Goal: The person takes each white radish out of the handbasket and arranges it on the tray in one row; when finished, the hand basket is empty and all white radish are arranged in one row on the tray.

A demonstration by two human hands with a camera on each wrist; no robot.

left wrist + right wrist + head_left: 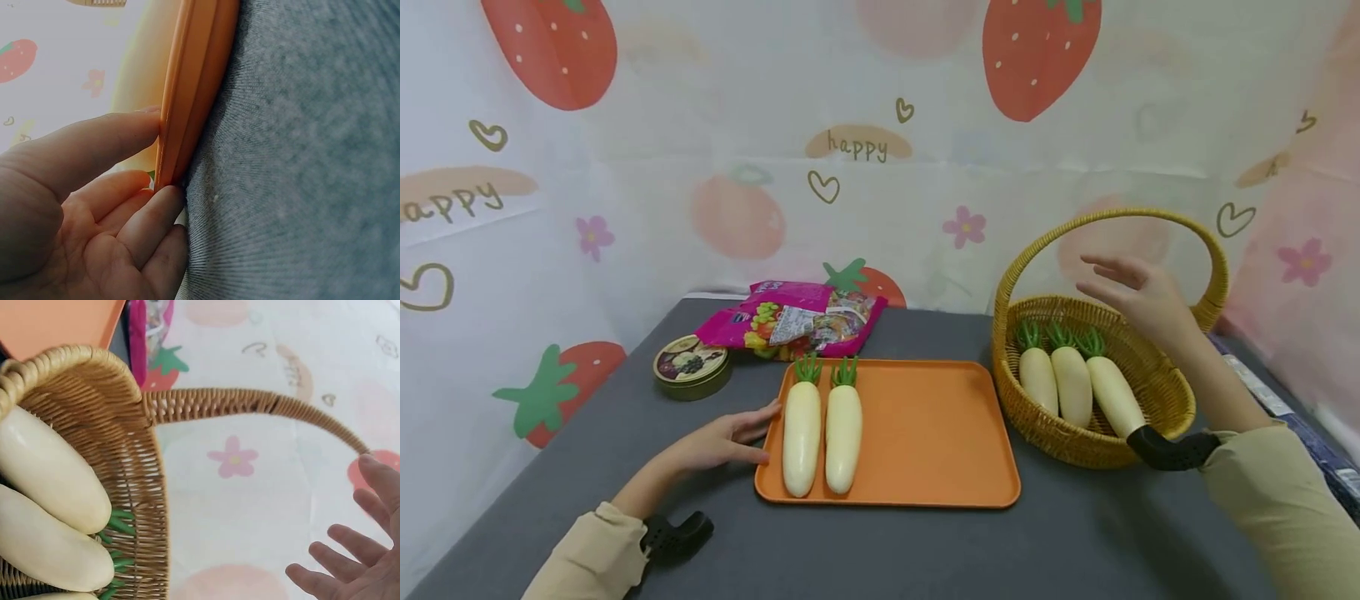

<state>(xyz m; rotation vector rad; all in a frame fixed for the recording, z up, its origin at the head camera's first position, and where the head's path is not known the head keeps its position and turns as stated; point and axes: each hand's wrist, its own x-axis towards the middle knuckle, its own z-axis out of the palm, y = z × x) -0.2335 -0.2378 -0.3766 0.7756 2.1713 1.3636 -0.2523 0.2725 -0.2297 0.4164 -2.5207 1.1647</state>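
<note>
My left hand (718, 442) rests against the left rim of an orange tray (932, 433), its thumb and fingertips touching the edge, as the left wrist view also shows. Two white radishes, a left radish (802, 437) and a right radish (844, 437), lie side by side on the tray's left part, green tops pointing away. With fingers spread and holding nothing, my right hand (1138, 292) hovers above a wicker basket (1157, 387). Inside the basket lie three radishes (1071, 387); in the right wrist view their green tops are partly hidden.
Behind the tray lies a pink candy bag (797, 317), with a round tin (691, 367) to its left. The basket's tall handle (1018, 267) arches up beside my right hand. A patterned curtain (865, 217) hangs at the back.
</note>
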